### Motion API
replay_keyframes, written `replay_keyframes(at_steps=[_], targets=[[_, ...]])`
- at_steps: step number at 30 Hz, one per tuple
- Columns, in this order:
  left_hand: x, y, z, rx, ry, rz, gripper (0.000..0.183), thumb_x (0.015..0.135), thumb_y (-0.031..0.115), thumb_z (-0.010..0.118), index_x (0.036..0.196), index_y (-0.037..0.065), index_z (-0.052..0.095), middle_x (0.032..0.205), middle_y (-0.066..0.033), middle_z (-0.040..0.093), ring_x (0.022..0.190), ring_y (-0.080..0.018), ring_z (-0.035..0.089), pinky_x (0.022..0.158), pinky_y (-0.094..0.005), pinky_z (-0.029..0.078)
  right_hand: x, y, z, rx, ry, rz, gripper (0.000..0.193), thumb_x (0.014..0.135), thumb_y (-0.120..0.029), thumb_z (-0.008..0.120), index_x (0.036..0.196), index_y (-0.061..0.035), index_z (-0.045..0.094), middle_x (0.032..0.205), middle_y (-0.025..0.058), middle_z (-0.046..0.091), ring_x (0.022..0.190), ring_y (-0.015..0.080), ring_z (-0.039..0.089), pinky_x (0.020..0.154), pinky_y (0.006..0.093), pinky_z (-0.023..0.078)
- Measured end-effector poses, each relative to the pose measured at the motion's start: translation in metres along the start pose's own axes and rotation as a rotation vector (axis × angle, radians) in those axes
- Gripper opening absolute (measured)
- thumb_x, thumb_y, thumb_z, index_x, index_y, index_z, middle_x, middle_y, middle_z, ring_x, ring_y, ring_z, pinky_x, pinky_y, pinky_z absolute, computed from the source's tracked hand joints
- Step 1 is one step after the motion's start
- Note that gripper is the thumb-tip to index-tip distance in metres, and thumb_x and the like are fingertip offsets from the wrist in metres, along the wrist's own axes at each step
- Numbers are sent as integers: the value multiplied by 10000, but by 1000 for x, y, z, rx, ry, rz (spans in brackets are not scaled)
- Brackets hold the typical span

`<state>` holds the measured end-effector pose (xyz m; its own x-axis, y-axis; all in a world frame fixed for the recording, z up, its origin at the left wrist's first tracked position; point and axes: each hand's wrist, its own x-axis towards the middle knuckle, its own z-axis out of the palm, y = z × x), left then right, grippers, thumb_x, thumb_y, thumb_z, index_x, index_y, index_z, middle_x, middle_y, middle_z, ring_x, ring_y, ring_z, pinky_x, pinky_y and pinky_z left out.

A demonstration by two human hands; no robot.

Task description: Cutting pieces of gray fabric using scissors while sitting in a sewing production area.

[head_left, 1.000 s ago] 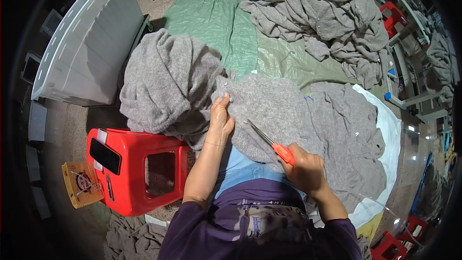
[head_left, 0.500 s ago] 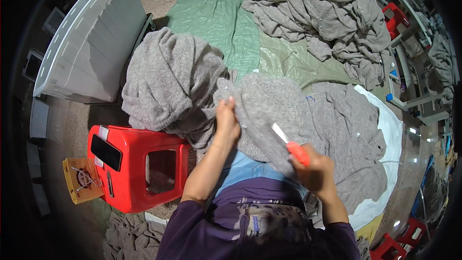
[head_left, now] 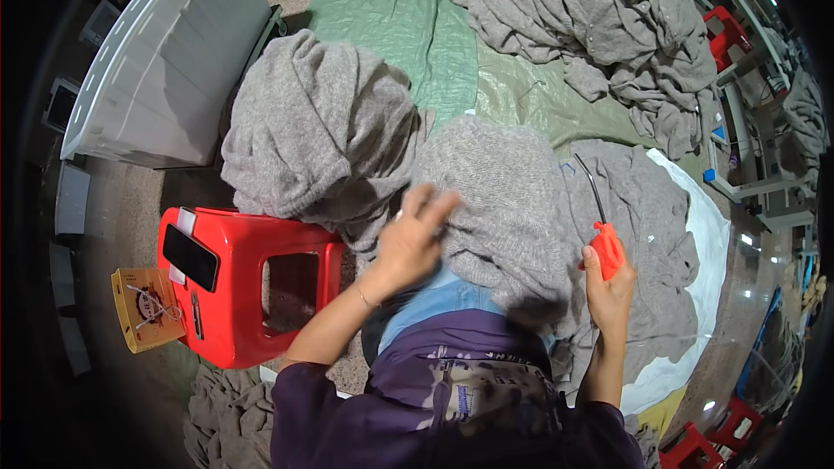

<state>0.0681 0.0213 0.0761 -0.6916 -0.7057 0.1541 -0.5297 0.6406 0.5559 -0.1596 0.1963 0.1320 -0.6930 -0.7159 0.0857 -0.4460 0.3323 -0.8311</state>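
A grey knit piece (head_left: 499, 187) lies spread over my lap, on blue jeans (head_left: 447, 300). My left hand (head_left: 410, 243) is over its left edge, blurred by motion, with its fingers apart and nothing visible in them. My right hand (head_left: 611, 288) grips an orange-handled tool (head_left: 611, 250) to the right of the lap. The tool's slim metal blade points up and away over another grey knit layer (head_left: 638, 200). Its exact kind is not clear. A heaped grey knit bundle (head_left: 317, 130) sits just beyond my left hand.
On the left, a red stool (head_left: 248, 295) carries a phone (head_left: 191, 259) and a pen-like item (head_left: 197, 317); a yellow paper bag (head_left: 148, 308) hangs beside it. A white bin (head_left: 165, 61) stands behind. Farther off are a green sheet (head_left: 382, 26) and a large grey knit pile (head_left: 599, 17).
My left hand has let go of the raised knit fabric and moved nearer me. My right hand has carried the tool off the fabric to the right, tilting its blade upward.
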Motion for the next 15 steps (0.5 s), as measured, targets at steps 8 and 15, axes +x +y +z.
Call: replay_keyframes(at_steps=[8,15], targets=[[89,-78,-16,-246,332,59,225,742,6,504,961,11,558,734,-251,583,729,-431,595,650,-463,475,14,1,11,-47,-67,-66,352,903,-157,586,1195,32,537,731,15,547,661,86,501,614,233,418],[247,-76,-345,-919,573,647,194,857,158,543,794,-1,636,676,-60,639,663,-163,606,610,-302,502,25,-6,7,73,101,-65,367,921,-175,572,1222,29,521,748,17,548,654,83,500,628,240,436]])
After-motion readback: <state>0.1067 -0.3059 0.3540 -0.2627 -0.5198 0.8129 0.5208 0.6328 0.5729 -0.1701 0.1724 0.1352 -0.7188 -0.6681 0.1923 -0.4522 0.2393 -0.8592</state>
